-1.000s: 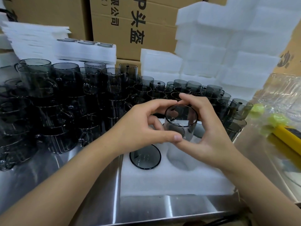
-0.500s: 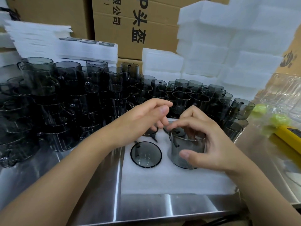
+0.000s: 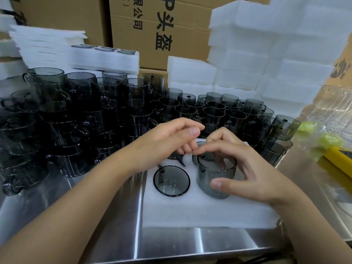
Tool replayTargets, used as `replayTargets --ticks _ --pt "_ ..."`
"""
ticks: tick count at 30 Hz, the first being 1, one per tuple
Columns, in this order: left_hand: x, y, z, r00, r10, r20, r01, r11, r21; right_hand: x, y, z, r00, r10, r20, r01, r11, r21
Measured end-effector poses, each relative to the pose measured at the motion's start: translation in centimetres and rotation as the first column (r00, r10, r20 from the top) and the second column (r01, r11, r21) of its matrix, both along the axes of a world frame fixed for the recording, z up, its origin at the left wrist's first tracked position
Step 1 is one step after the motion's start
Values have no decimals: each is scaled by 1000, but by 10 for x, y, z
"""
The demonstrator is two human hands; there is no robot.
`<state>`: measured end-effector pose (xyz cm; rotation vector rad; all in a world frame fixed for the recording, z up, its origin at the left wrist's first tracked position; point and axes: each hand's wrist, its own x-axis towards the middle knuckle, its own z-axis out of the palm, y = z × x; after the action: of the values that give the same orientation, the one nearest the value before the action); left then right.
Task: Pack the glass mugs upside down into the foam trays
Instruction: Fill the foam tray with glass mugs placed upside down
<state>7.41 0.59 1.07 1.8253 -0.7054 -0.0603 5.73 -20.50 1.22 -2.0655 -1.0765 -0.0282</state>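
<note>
While the right hand (image 3: 249,172) wraps around a smoky grey glass mug (image 3: 216,179), thumb pressed on its near wall and fingers curled over the upturned base, the mug stands upside down in the near right pocket of the white foam tray (image 3: 205,212) and sticks up well above the foam. The left hand (image 3: 167,144) hangs just above the tray's far edge, holding nothing, its fingers loosely bent and its fingertips almost meeting those of the right hand over the mug. Just left of the held mug, a second inverted mug (image 3: 171,181) sits sunk in its pocket so that only its round base shows, flush with the foam. Behind it, partly hidden under the left hand, a third mug (image 3: 176,156) sits in a far pocket. The tray lies on a stainless steel table (image 3: 106,216). Beyond it stand crowded rows of loose grey mugs (image 3: 215,113), stacked several high on the left. Blocks of white foam (image 3: 276,54) and cardboard boxes (image 3: 152,35) rise at the back, and a yellow tool (image 3: 341,162) lies at the right beside clear plastic wrap.
</note>
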Motion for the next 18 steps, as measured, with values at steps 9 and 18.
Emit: replayTargets --ticks 9,18 --pt "-3 0 1 997 -35 64 24 986 164 1 0 -1 994 62 -93 -59 998 36" --pt "-2 0 0 997 -35 62 19 970 244 3 1 -4 998 -50 -33 51 998 31"
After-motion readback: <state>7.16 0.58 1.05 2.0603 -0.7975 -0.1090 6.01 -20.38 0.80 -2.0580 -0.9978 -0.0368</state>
